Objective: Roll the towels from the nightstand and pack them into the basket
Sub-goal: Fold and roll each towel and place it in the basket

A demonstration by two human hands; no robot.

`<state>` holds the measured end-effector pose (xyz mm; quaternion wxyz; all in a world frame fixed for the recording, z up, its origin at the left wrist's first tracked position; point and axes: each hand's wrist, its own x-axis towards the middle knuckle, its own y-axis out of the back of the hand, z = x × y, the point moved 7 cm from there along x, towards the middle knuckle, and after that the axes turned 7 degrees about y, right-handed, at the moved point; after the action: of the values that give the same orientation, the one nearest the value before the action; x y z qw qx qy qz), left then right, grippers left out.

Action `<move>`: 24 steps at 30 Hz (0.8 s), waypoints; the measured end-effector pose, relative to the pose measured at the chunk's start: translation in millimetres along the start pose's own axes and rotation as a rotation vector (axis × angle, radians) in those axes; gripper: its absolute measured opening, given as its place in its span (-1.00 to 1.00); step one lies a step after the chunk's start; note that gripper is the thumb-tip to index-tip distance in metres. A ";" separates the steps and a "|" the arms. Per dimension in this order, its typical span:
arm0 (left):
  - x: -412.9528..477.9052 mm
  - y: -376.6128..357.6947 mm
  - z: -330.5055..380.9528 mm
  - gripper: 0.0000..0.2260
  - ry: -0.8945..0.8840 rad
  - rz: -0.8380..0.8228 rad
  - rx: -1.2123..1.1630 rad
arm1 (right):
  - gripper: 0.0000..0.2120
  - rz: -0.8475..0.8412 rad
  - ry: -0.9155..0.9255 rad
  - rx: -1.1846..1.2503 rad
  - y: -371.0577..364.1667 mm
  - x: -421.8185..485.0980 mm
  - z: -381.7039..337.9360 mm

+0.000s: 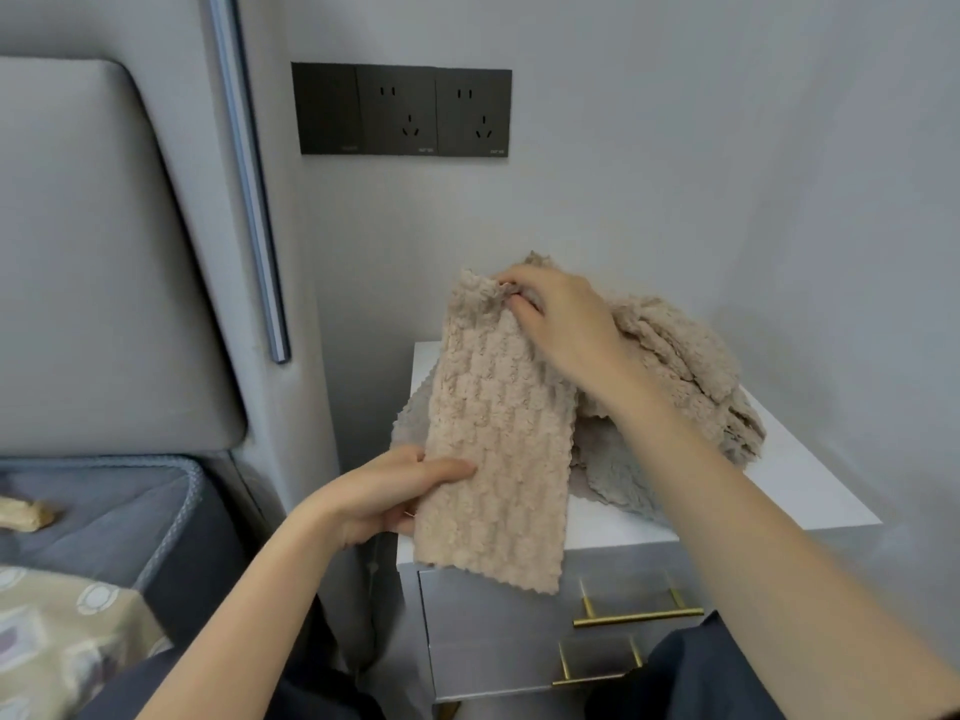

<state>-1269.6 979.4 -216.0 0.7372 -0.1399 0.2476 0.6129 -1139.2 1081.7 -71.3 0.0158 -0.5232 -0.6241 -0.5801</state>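
Note:
A beige waffle-textured towel hangs folded lengthwise in front of the nightstand. My right hand pinches its top edge up high. My left hand grips its left side lower down, thumb on the front. Behind it on the white nightstand top lie a second beige towel in a heap and a grey towel partly under the others. No basket is in view.
The nightstand has silver drawers with brass handles. A grey padded headboard and the bed stand to the left. Black wall sockets sit above. My knees in dark trousers are at the bottom.

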 end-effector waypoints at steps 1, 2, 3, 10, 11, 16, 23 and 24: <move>0.4 0.7 -1.4 -0.73 0.010 0.004 -0.031 | -0.74 -0.016 0.027 -0.015 -7.8 5.9 -2.0; 1.5 2.9 -2.8 -0.73 0.015 0.013 -0.054 | -0.75 -0.031 0.051 -0.032 -16.6 11.4 -3.3; 2.3 4.1 -3.9 -0.73 0.016 0.024 -0.060 | -0.76 -0.048 0.070 -0.063 -24.3 14.7 -3.1; 10.0 -1.2 -12.2 -0.75 0.019 0.051 0.076 | -0.70 -0.076 0.093 -0.216 -48.0 -0.2 9.3; 10.5 -0.7 -11.8 -0.75 0.016 0.058 0.084 | -0.69 -0.074 0.106 -0.232 -46.1 -5.5 9.2; 6.2 5.3 -12.6 -0.69 -0.017 0.153 0.139 | -0.79 -0.079 0.136 -0.214 -28.9 -40.2 -0.1; -10.5 23.5 -21.1 -0.45 0.012 0.415 0.629 | -0.93 -0.483 0.153 0.033 -37.0 -110.7 -20.0; -14.2 26.4 -18.1 -0.47 -0.048 0.512 0.808 | -0.93 -0.548 0.170 0.028 -41.0 -121.5 -23.5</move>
<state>-1300.5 963.9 -221.0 0.5634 0.2375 0.4754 0.6325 -1125.5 996.2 -168.8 -0.0819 -0.2842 -0.7467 -0.5958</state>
